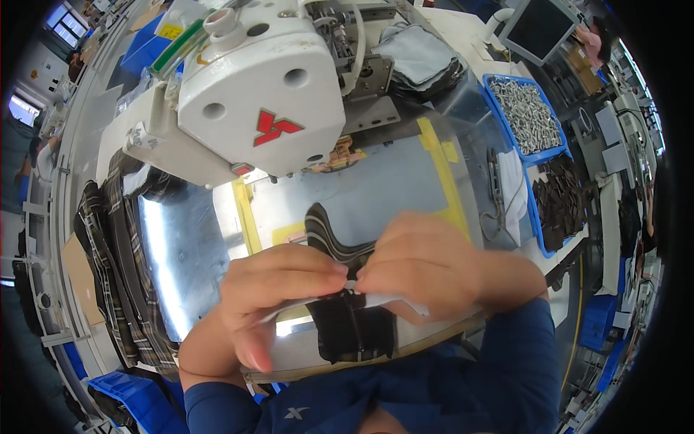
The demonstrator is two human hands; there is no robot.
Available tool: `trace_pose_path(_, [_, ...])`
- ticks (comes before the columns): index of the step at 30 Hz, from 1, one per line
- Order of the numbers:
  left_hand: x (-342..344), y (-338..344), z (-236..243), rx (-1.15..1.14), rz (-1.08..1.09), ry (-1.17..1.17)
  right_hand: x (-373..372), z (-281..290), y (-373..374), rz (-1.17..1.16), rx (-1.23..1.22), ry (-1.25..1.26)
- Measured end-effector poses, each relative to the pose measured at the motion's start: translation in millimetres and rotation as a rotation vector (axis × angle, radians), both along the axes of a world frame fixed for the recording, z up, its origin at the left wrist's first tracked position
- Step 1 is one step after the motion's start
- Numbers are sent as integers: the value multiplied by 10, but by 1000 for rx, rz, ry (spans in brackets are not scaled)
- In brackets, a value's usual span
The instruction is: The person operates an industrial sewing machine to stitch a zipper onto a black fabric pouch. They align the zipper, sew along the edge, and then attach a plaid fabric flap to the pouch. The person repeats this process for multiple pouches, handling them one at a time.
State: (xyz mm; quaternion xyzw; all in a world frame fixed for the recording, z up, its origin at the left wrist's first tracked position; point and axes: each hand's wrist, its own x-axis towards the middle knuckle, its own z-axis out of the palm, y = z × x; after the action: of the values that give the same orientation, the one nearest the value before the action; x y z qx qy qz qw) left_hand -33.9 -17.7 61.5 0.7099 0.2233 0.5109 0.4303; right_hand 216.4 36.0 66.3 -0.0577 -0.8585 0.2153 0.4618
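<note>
My left hand [278,296] and my right hand [419,267] meet at the middle, fingertips pinching a thin white strip [390,300] over a dark fabric piece [350,333] with a seam down it. My left thumb hangs lower, apart from the fingers. A striped curved end of fabric [325,235] shows beyond my fingers. Beneath lies a metal work plate with yellow tape [452,188]. Above stands the white sewing machine head [260,87].
Plaid fabric [123,267] lies left; a folded grey stack [416,61] behind. At right are scissors [495,188], blue trays of metal parts [524,112] and dark pieces [557,202], and a monitor [535,29]. Co-workers [593,43] are in the background. A blue bin [126,405] sits lower left.
</note>
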Motion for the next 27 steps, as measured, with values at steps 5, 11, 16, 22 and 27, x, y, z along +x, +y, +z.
trace_pose_path(5, [51, -40, -44, 248, 151, 197, -1, -9, 24, 51, 50, -7])
trace_pose_path(11, [32, -27, 5, 406, 181, 316, -4, 102, 27, 115, 87, -63])
trace_pose_path(16, [16, 20, -54, 251, 129, 273, 9, 47, 73, 151, -54, -123])
trace_pose_path(22, [236, -9, -315, -619, 407, -20, -56, 78, 135, -190, -887, -482])
trace_pose_path(27, [387, 232, -367, -745, 468, 596, -79, -469, 634, -539, -760, -726])
